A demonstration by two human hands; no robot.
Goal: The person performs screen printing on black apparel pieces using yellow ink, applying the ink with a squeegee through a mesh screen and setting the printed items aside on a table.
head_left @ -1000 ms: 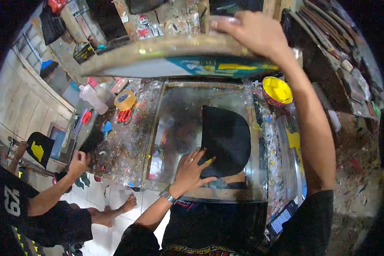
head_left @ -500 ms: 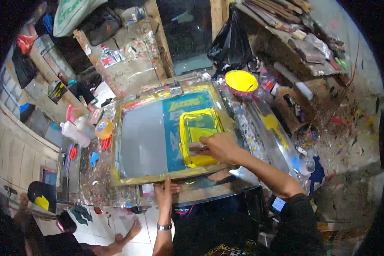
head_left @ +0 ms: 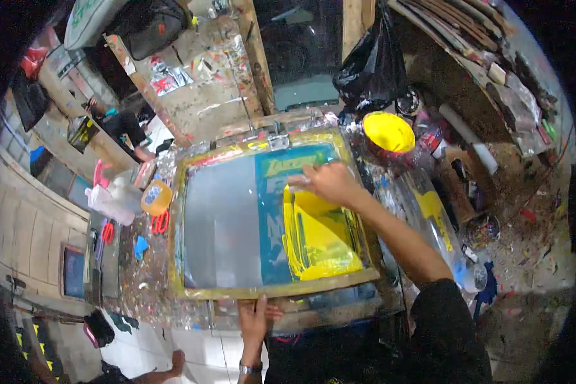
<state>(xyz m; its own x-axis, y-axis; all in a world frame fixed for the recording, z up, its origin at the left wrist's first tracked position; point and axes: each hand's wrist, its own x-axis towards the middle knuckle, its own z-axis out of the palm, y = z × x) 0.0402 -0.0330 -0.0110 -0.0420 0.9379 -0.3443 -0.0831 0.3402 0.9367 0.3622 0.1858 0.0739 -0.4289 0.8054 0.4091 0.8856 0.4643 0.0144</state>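
Observation:
A screen printing frame (head_left: pixel 281 291) with a wooden border lies on the cluttered bench before me. Its mesh is grey on the left and teal on the right, with pale lettering. Thick yellow ink (head_left: pixel 326 240) covers a patch of the teal part. My right hand (head_left: pixel 333 184) is closed around a squeegee (head_left: pixel 296 183) at the far side of that patch; most of the tool is hidden by the fingers. At the frame's near edge, my left hand (head_left: pixel 254 320) grips the wood, thumb at the rim and other fingers low beside it.
A tub of yellow ink (head_left: pixel 389 132) stands beyond the frame's right corner, near a black plastic bag (head_left: pixel 374 61). Bottles (head_left: pixel 115 201), an orange container (head_left: pixel 155 196) and red-handled scissors (head_left: pixel 160 221) lie left. Another person's arm (head_left: pixel 163 373) shows at lower left.
My right hand has moved away from me across the screen with the squeegee. The yellow patch now looks more evenly spread. My left hand stays at the near edge while the view has shifted.

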